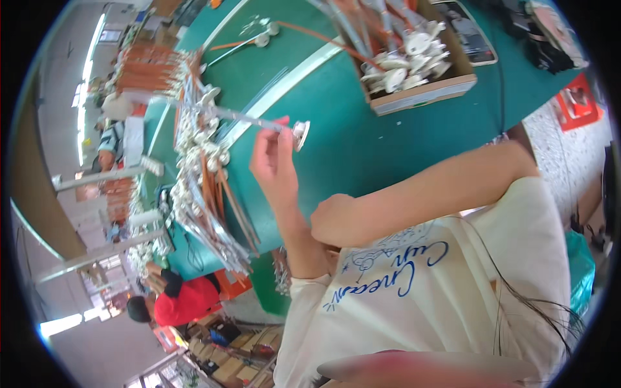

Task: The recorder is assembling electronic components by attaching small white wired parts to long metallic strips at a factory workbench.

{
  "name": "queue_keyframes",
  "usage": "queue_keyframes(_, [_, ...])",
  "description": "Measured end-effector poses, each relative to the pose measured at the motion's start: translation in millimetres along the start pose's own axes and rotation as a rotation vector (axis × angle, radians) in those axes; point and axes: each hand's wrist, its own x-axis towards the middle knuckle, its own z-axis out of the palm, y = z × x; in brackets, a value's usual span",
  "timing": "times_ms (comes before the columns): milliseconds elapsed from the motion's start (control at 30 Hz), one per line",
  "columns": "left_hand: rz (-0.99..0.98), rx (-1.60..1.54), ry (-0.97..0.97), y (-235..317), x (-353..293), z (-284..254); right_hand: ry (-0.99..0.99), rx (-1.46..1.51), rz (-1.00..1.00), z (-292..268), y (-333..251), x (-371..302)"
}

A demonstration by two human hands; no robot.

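Raised over the green table, my left hand (276,158) pinches a thin grey strip (246,118) close to its end. A white round end piece (301,134) sits at that tip, just past my fingers. The strip's other end runs left toward a long pile of similar pieces (194,139) with white ends and grey and orange stems. My right forearm lies across my front. Its hand (333,220) is bent in against my left forearm, with its fingers hidden from view.
An open cardboard box (424,100) of similar white-ended pieces stands at the far right, beside a phone (467,32). A few loose pieces (259,39) lie on the far table. A person in red (187,301) works at the left. An orange-red plastic stool (577,103) is at the right.
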Motion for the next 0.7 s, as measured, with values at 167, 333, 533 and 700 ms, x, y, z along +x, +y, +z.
queue_keyframes(167, [0.091, 0.079, -0.357, 25, 49, 76, 0.132, 0.253, 0.118, 21, 56, -46])
queue_keyframes(333, [0.228, 0.289, -0.342, 11, 70, 98, 0.316, 0.516, 0.277, 48, 89, -69])
queue_keyframes(533, [-0.020, 0.355, -0.028, -56, 147, 12, 0.225, 0.931, 0.364, 33, 106, -81])
queue_keyframes(700, [-0.126, 0.593, 0.063, -149, 211, -56, 0.310, 0.914, 0.310, 39, 106, -76])
